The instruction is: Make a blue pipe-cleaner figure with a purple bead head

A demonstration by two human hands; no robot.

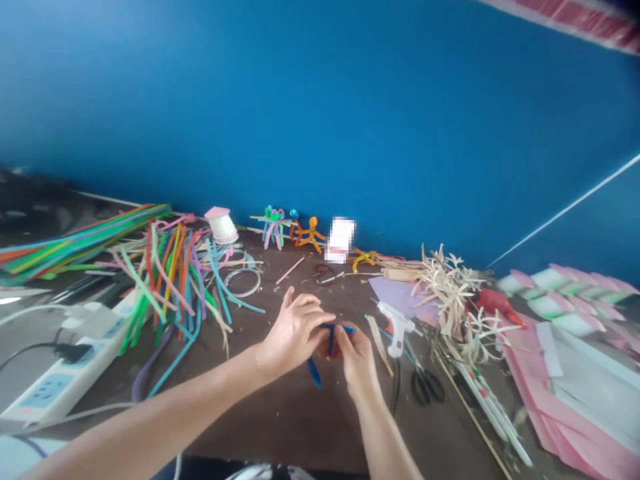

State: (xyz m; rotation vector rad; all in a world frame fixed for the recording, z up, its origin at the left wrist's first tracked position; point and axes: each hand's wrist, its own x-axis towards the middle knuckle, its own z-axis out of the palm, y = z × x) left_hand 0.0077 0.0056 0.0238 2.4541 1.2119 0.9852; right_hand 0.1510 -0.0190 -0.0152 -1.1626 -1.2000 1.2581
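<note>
A blue pipe cleaner (pixel 314 373), bent into several short arms, is held above the middle of the dark table. My left hand (pixel 295 330) pinches it from the left, with the thumb and index finger closed on it and the other fingers loosely raised. On the right, the thumb and fingers of my right hand (pixel 357 353) grip its crossing part. One blue end hangs down below my left fingers, and another pokes out above my right hand. The fingers partly hide where the arms join.
Loose coloured pipe cleaners (pixel 183 273) and a power strip (pixel 65 373) crowd the left. Finished figures (pixel 313 233) line the blue wall. A white glue gun (pixel 397 327), black-handled scissors (pixel 427 387), dried straw flowers (pixel 445 280) and pink paper (pixel 545 407) lie to the right.
</note>
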